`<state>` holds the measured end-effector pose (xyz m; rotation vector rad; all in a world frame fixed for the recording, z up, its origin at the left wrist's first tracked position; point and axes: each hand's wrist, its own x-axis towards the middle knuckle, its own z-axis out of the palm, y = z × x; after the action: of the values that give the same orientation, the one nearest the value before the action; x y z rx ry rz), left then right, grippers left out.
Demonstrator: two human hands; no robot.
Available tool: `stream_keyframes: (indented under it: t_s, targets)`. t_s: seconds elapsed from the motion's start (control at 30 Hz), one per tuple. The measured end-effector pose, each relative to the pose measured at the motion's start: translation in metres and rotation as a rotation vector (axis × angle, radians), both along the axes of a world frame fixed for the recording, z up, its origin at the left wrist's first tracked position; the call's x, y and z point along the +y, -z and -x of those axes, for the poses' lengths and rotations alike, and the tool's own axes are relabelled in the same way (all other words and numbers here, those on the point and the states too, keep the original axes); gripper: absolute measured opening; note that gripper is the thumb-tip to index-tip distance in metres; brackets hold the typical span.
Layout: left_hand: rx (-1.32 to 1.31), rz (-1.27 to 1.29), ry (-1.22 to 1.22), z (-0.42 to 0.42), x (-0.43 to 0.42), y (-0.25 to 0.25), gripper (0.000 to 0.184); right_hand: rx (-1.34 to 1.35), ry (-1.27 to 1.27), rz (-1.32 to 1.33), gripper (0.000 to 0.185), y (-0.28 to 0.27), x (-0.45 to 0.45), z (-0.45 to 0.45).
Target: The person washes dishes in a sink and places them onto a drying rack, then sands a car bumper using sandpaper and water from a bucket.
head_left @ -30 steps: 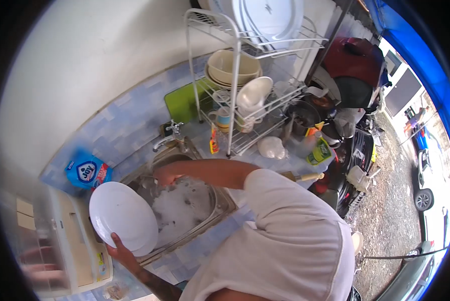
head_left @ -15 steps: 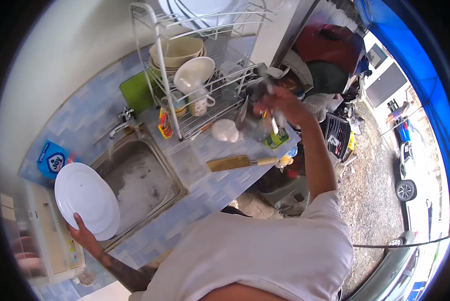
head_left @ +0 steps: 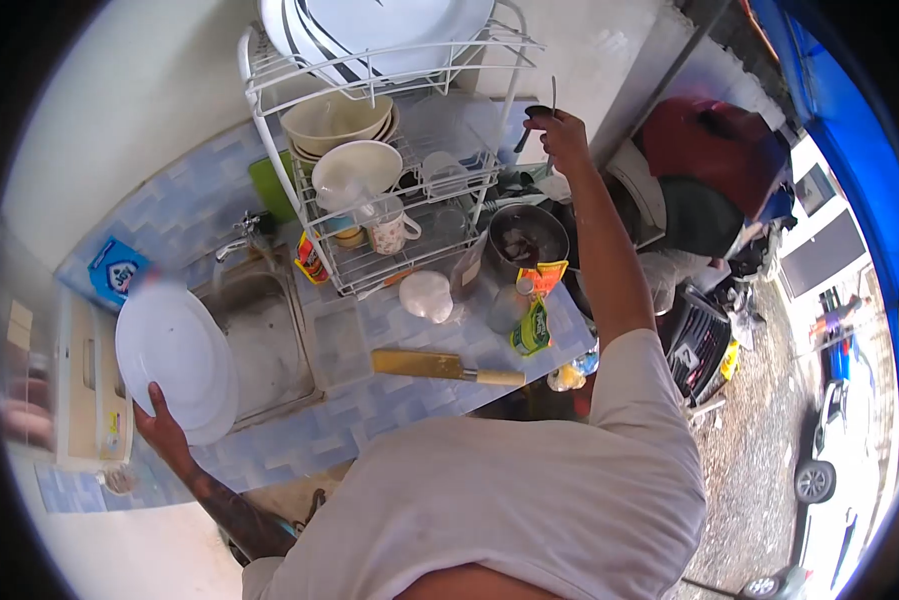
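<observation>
At the left, my left hand (head_left: 165, 432) is closed on the lower rim of white plates (head_left: 174, 350), which look like two overlapping and are held tilted beside the sink (head_left: 299, 350). A running faucet (head_left: 237, 240) stands behind the basin. Out to the right, my right hand (head_left: 567, 140) is closed around utensils; a dark rounded spoon (head_left: 539, 112) and a thin metal handle stick out. Below it sits a dark pot (head_left: 527, 238) with something inside. The white dish rack (head_left: 269, 150), with bowls and a mug (head_left: 393, 232), stands left of that hand.
A cleaver (head_left: 419, 363) with a wooden handle lies on the tiled counter (head_left: 369, 415). Near it are a clear plastic bag (head_left: 427, 296), a green packet (head_left: 531, 328) and an orange packet (head_left: 541, 278). A blue detergent pouch (head_left: 119, 268) leans behind the plates.
My right hand has moved farther out, past the rack's right side, and its utensils now show clearly. My left hand still holds the plates. The camera view has shifted.
</observation>
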<state>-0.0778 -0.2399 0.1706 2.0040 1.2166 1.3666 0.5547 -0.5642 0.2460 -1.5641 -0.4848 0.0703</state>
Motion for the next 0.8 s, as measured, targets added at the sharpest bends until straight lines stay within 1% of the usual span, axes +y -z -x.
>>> stream_keyframes:
  t_s: [0.03, 0.07, 0.13, 0.2, 0.27, 0.33, 0.37, 0.4, 0.43, 0.47, 0.5, 0.53, 0.57, 0.63, 0.67, 0.7, 0.73, 0.77, 0.8]
  targets:
    - [0.007, -0.04, -0.041, -0.002, -0.011, -0.002, 0.053, 0.072, -0.046, -0.002, 0.02, 0.002, 0.001, -0.003]
    - [0.006, -0.038, -0.063, 0.0, -0.016, -0.001, 0.053, 0.071, -0.068, 0.001, 0.02, 0.002, 0.002, -0.008]
    - [0.073, -0.035, -0.123, 0.002, -0.025, 0.001, 0.052, 0.163, -0.158, 0.074, 0.024, 0.003, 0.001, -0.019]
    - [0.082, -0.041, -0.157, 0.001, -0.036, -0.002, 0.052, 0.208, -0.194, 0.1, 0.024, 0.007, 0.001, -0.031]
    - [0.094, -0.048, -0.181, -0.005, -0.037, -0.004, 0.051, 0.22, -0.314, 0.044, 0.02, 0.013, -0.003, -0.05]
    - [0.041, -0.003, -0.073, 0.006, -0.03, -0.001, 0.051, -0.305, -0.182, 0.309, 0.026, 0.015, -0.017, -0.073]
    - [0.043, -0.077, -0.112, 0.011, -0.028, 0.004, 0.051, -0.228, -0.333, 0.093, 0.03, 0.0, -0.032, -0.062]
    - [0.065, -0.152, -0.176, 0.023, -0.025, 0.004, 0.051, -0.141, -0.244, 0.014, 0.026, -0.025, -0.029, -0.025]
    - [0.058, -0.018, -0.117, 0.034, -0.034, -0.008, 0.05, -0.077, -0.236, -0.051, 0.024, -0.058, -0.026, 0.04]
    - [0.03, -0.097, -0.181, 0.024, -0.043, -0.026, 0.045, -0.123, -0.28, -0.007, 0.024, -0.075, -0.032, 0.081]
    - [-0.001, -0.062, -0.239, 0.029, -0.048, -0.032, 0.042, -0.29, -0.463, 0.149, 0.027, -0.095, -0.033, 0.124]
    - [-0.036, -0.032, -0.27, 0.033, -0.047, -0.035, 0.04, -0.298, -0.56, 0.189, 0.029, -0.096, -0.027, 0.162]
    - [-0.066, -0.041, -0.31, 0.039, -0.048, -0.04, 0.038, -0.264, -0.786, 0.103, 0.032, -0.078, -0.007, 0.192]
    - [-0.117, -0.042, -0.36, 0.046, -0.046, -0.042, 0.035, 0.181, -1.174, 0.069, 0.026, -0.053, 0.041, 0.28]
    - [-0.123, -0.082, -0.368, 0.047, -0.046, -0.044, 0.036, 0.032, -1.348, 0.316, 0.022, -0.023, 0.083, 0.298]
    - [-0.142, -0.079, -0.377, 0.051, -0.044, -0.041, 0.036, -0.262, -1.381, 0.521, 0.022, 0.006, 0.127, 0.32]
    - [-0.165, -0.079, -0.377, 0.053, -0.042, -0.038, 0.036, -0.212, -1.405, 0.433, 0.025, 0.038, 0.169, 0.339]
    - [-0.175, -0.087, -0.37, 0.054, -0.04, -0.034, 0.036, 0.146, -1.337, 0.463, 0.023, 0.081, 0.22, 0.352]
    - [-0.214, -0.028, -0.391, 0.057, -0.039, -0.029, 0.036, 0.36, -1.337, 0.42, 0.021, 0.129, 0.276, 0.351]
